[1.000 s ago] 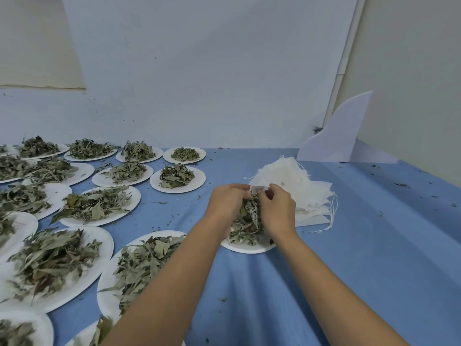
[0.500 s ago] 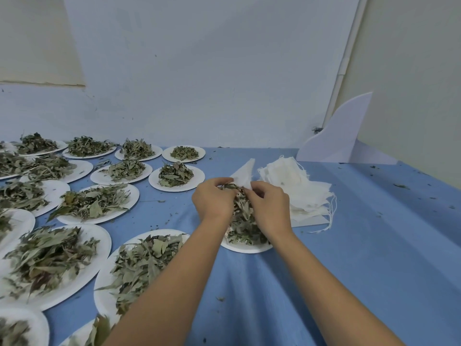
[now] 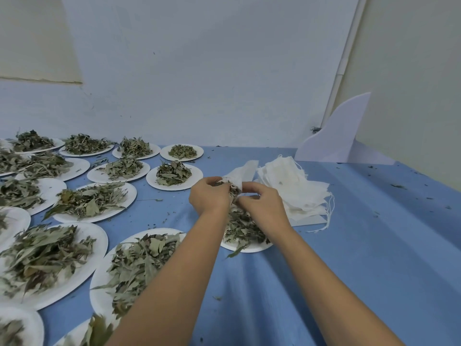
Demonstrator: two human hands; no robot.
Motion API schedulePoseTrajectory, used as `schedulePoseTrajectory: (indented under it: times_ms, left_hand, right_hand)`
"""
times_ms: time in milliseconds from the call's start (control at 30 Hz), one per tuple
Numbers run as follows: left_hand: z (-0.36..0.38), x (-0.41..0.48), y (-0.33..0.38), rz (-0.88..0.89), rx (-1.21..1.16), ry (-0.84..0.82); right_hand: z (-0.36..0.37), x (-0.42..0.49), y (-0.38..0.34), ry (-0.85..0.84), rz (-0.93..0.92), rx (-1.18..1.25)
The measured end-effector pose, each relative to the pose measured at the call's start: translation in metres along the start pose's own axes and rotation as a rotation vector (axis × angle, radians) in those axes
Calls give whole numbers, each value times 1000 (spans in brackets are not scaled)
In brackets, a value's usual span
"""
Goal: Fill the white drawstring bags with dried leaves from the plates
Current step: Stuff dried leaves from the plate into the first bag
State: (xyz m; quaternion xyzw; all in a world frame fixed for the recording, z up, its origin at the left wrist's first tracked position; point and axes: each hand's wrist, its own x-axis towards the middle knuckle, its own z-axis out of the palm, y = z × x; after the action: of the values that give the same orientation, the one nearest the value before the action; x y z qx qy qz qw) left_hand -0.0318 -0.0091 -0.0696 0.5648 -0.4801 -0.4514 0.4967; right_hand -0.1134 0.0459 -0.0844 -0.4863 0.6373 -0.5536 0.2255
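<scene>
Relative to one second earlier, the white drawstring bag [image 3: 243,172] has been lifted so that its free end stands up behind the hands, and both hands have drawn closer together above the near plate [image 3: 245,247]. The left hand [image 3: 210,197] is held with its fingers [image 3: 225,184] curled, pinching a tuft of dried leaves [image 3: 231,189] against the mouth of the bag. The right hand [image 3: 264,204] meets it from the other side; its fingers [image 3: 245,200] are curled and pinch the lower edge of the bag, though the exact contact is partly hidden by the knuckles. The bag is thus held in the air between the two hands, directly over the near plate, which carries a loose heap of leaves [image 3: 240,229] and rests on the blue surface [image 3: 361,258].

Just beyond the right hand lies a stack of empty bags [image 3: 294,191], with drawstrings [image 3: 329,213] trailing off its right side. To the left, rows of white plates [image 3: 174,187] each hold a heap of leaves. Leaf fragments [image 3: 398,186] are scattered over the right part of the surface. A curved white board [image 3: 335,138] stands at the far edge against the wall.
</scene>
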Motion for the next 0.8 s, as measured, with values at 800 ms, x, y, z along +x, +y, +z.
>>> schedulePoseTrajectory:
  times_ms: [800]
  left_hand:
    - [-16,-1,-6,218,135,-222]
  right_hand:
    - [-8,9,5,55,40,39]
